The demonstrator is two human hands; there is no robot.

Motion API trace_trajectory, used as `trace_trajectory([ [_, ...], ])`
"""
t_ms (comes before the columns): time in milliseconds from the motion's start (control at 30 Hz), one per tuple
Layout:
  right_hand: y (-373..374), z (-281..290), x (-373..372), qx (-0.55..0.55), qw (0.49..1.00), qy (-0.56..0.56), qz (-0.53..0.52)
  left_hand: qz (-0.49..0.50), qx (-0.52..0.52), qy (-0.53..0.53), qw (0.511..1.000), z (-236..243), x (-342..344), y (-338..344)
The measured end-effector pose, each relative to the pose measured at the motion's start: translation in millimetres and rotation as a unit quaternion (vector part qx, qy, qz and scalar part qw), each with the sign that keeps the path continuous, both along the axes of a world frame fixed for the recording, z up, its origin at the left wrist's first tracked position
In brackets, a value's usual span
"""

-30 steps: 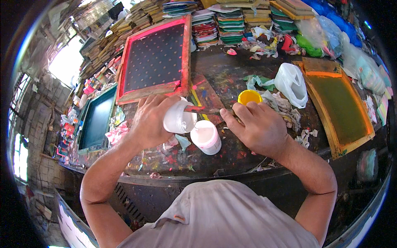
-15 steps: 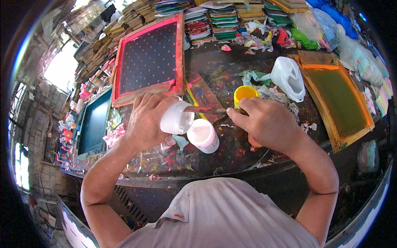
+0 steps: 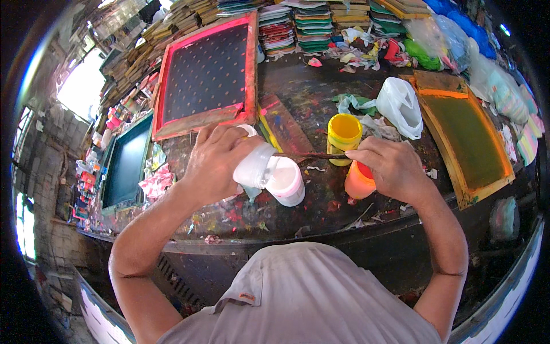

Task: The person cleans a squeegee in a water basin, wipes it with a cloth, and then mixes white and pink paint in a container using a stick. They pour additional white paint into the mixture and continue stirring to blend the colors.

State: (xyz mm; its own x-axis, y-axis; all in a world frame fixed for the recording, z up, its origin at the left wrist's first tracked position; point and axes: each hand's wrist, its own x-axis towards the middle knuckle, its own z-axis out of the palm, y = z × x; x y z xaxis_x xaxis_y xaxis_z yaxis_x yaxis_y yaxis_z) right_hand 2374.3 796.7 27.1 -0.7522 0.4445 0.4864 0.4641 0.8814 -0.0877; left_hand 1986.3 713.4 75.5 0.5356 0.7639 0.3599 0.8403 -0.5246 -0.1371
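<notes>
A: Hands?
B: Gripping translucent plastic jar [image 3: 252, 167] in left hand [image 3: 216, 161], tipped over the white tub [image 3: 289, 194]. Pinching thin dark stick [image 3: 309, 154] with right hand [image 3: 391, 167], reaching to the jar's mouth.
A: Handling?
B: Probably light, thin-walled, a bit squeezable (slick if wet, at a guess). Best held round mid-body, clear of the rim.
A: Stick?
B: Likely stiff and light. Take by the end away from the jar.
</notes>
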Motion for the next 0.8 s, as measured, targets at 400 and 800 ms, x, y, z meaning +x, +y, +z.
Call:
trace_trajectory([
  [400,-32,40,-36,0.128,0.988,-0.069,0.046,0.043,-0.022,0.058,0.997,3,11,1],
  [800,-45,29,-20,0.123,0.984,-0.122,0.037,0.083,-0.048,0.086,0.992,-7,9,4],
])
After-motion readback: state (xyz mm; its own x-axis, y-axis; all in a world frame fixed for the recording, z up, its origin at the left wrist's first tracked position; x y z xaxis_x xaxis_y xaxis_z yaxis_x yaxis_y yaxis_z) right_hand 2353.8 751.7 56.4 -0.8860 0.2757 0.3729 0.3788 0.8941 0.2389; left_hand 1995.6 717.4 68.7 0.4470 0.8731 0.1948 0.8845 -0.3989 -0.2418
